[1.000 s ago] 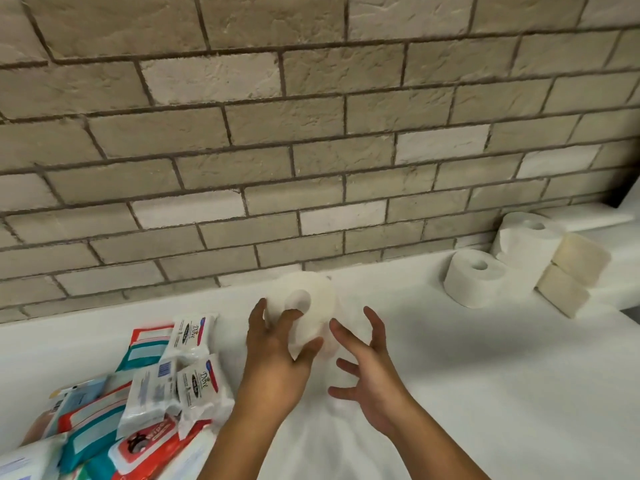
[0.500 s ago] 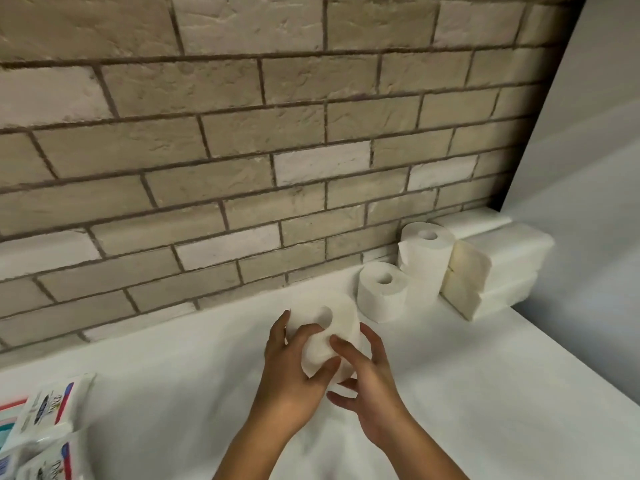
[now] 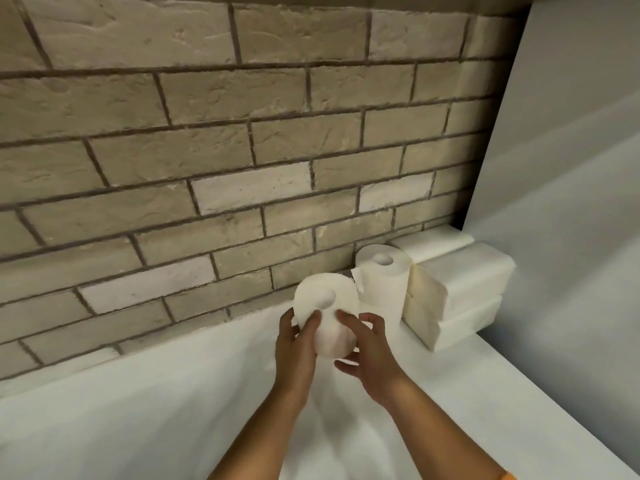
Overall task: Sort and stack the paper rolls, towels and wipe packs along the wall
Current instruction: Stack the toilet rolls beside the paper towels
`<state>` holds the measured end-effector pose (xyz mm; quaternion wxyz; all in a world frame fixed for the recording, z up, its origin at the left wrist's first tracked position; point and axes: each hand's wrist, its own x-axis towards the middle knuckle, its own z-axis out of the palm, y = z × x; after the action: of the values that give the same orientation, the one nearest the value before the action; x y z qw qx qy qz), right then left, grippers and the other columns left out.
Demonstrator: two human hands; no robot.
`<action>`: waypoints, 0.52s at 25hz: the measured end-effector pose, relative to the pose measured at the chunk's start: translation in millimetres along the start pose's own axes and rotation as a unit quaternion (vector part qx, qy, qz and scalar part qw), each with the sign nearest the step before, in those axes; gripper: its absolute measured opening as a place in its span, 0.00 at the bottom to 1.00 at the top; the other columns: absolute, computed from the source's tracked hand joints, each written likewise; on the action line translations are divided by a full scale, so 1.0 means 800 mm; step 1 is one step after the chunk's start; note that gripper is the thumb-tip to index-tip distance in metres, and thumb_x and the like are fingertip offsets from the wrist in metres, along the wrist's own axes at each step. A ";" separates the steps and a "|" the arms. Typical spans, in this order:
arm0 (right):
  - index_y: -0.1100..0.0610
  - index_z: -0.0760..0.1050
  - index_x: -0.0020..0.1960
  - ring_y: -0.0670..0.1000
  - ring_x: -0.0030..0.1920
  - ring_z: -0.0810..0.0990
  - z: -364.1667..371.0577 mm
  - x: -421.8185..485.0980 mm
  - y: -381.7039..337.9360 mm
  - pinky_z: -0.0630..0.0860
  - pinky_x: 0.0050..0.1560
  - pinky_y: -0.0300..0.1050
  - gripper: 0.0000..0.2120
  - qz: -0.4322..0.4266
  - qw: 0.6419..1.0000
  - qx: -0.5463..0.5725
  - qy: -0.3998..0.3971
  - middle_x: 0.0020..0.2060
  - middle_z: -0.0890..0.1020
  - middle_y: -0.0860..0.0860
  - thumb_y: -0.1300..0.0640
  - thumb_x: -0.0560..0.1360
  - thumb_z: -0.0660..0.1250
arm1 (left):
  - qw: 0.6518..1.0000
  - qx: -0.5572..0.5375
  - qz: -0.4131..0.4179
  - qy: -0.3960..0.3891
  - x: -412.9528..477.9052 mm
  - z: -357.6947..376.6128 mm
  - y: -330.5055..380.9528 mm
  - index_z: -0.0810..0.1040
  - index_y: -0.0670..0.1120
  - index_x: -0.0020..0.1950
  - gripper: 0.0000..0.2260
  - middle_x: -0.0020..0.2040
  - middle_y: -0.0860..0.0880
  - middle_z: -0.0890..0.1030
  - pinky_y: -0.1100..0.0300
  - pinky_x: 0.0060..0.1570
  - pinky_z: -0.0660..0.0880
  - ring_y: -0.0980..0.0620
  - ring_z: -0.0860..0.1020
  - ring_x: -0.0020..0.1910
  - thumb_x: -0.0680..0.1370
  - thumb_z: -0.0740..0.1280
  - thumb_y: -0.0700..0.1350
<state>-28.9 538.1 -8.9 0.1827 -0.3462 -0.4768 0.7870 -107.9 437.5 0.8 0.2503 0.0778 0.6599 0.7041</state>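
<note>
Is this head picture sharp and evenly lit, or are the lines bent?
Head view: mortar lines of the beige brick wall bow and slant, a wide-angle effect, and its left side is smeared. Head view: soft light, no glare, a faint grey shadow on the white table. Head view: the white paper roll between left hand and right hand blends into it.

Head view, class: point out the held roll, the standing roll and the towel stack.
held roll (image 3: 327, 336), head view, on its curved side below the core hole
standing roll (image 3: 384, 285), head view, on its upright side wall
towel stack (image 3: 467, 282), head view, on the upper pack's long side
</note>
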 end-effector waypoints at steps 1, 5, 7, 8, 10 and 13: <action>0.47 0.66 0.65 0.58 0.54 0.84 -0.005 0.009 -0.009 0.80 0.55 0.54 0.32 0.003 1.000 -0.010 -0.008 0.59 0.79 0.54 0.41 0.68 0.77 | 1.000 -0.004 -0.005 0.001 0.008 0.009 0.004 0.75 0.58 0.64 0.14 0.55 0.55 0.83 0.44 0.59 0.79 0.54 0.82 0.54 0.79 0.69 0.51; 0.48 0.69 0.67 0.55 0.58 0.82 -0.031 0.047 -0.036 0.79 0.57 0.53 0.30 0.001 0.998 -0.055 0.003 0.60 0.80 0.50 0.40 0.72 0.76 | 1.000 -0.006 -0.021 0.003 0.044 0.048 0.008 0.75 0.57 0.65 0.17 0.57 0.54 0.83 0.42 0.61 0.78 0.50 0.81 0.56 0.77 0.70 0.52; 0.48 0.71 0.67 0.54 0.59 0.81 -0.039 0.061 -0.046 0.79 0.57 0.53 0.31 0.003 0.997 -0.070 0.016 0.60 0.80 0.49 0.38 0.71 0.76 | 1.000 -0.002 -0.022 0.003 0.058 0.064 0.009 0.74 0.57 0.66 0.19 0.58 0.53 0.82 0.41 0.61 0.78 0.49 0.81 0.57 0.76 0.70 0.53; 0.48 0.72 0.67 0.54 0.59 0.80 -0.041 0.068 -0.050 0.79 0.55 0.52 0.31 0.000 0.997 -0.080 0.022 0.60 0.80 0.49 0.37 0.70 0.76 | 1.000 0.000 -0.021 0.009 0.062 0.071 0.011 0.74 0.57 0.67 0.20 0.59 0.52 0.82 0.41 0.61 0.78 0.48 0.80 0.57 0.76 0.70 0.53; 0.51 0.74 0.65 0.50 0.58 0.79 -0.041 0.077 -0.058 0.78 0.52 0.49 0.30 -0.015 0.993 -0.113 0.033 0.60 0.80 0.48 0.36 0.71 0.75 | 0.999 0.008 -0.012 0.034 0.072 0.082 0.012 0.73 0.55 0.68 0.20 0.59 0.51 0.81 0.43 0.60 0.78 0.47 0.80 0.57 0.76 0.69 0.53; 0.55 0.79 0.60 0.48 0.54 0.79 -0.034 0.089 -0.065 0.79 0.51 0.47 0.24 -0.027 0.988 -0.147 0.028 0.56 0.83 0.49 0.39 0.74 0.73 | 0.996 0.027 -0.003 0.090 0.081 0.090 0.007 0.72 0.57 0.68 0.28 0.62 0.49 0.79 0.42 0.60 0.77 0.44 0.79 0.58 0.70 0.67 0.63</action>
<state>-60.9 624.0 1.6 0.1646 -0.3780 -0.5914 0.6930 -134.0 530.9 0.1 0.1902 0.0189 0.6984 0.6897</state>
